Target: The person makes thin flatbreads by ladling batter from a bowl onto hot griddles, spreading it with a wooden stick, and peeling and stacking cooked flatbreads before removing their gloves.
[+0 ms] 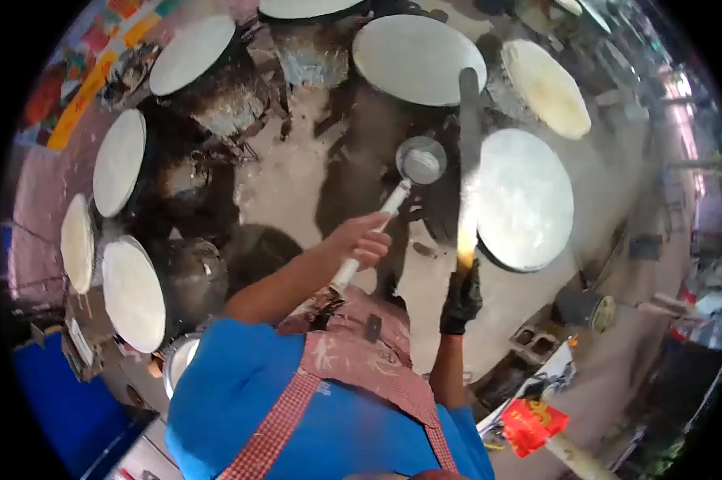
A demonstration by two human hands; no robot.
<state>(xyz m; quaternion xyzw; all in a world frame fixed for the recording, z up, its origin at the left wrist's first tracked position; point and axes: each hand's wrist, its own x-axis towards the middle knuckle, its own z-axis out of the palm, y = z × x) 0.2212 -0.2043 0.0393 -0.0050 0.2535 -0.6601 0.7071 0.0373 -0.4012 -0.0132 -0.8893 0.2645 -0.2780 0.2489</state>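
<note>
The left hand (365, 238), bare, has its fingers curled round the white handle of a ladle (422, 160), near the centre of the view. Part of the handle runs out behind the fist, towards 7 o'clock, which probably helps balance the cup at the far end. The cup points to 1 o'clock; there is something pale in it, and its open side seems to be turned up, likely so that nothing spills.

The right hand (461, 302), at 4 o'clock in a black glove, is closed round the near end of a long paddle (470, 160). Gripping it there seems to give reach while keeping the hand back from the discs; the glove may guard against heat or mess. The paddle points towards 12 o'clock, its tip overlapping the rim of the top disc (413, 56); whether they touch, I cannot tell. Its shaft passes by the left edge of the right disc (529, 200), between 2 and 3 o'clock.

Farther out, a cream disc (546, 88) lies towards 2 o'clock, and more pale discs (133, 294) curve from 8 to 11 o'clock. This ring probably keeps many within reach. A bucket (585, 310) stands near 4 o'clock.
</note>
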